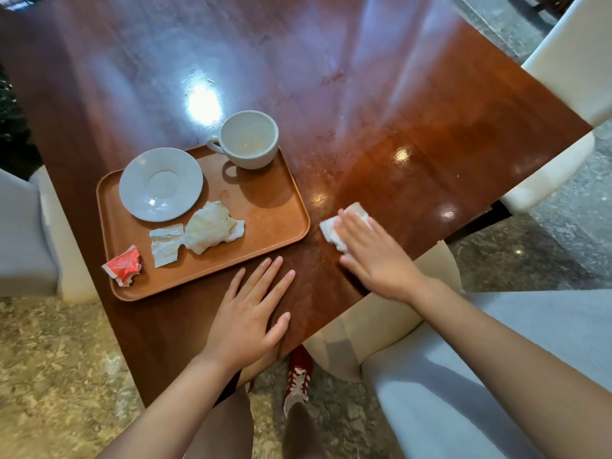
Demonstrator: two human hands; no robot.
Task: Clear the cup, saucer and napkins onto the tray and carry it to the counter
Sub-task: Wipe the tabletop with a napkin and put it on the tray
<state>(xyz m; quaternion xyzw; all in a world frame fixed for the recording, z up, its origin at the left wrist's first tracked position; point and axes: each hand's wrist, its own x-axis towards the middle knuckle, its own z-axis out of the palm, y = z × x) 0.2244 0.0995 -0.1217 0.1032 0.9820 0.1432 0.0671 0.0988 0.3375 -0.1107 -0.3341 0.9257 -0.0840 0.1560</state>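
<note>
The table is running away from the person as a long polished wooden top, bare and shining over its whole far half, with its near right edge cutting diagonally past a pale chair and another pale chair standing at the far right edge. A third chair is sitting just off the left edge, beside the tray. The tray is lying near the table's left edge, its near rim close to the left hand, with open tabletop to its right. On it, the cup is standing upright in the far right corner, handle pointing left, showing only a pale film at the bottom. The saucer is lying flat and bare at the far left. A crumpled napkin is resting in the middle, a torn white packet is touching its left side, and a red wrapper is overhanging the near left corner rim. The left hand is lying open and flat, fingers spread, on the table just below the tray, gripping nothing. The right hand is pressing flat, fingers extended, on a white napkin lying on the table just right of the tray.
</note>
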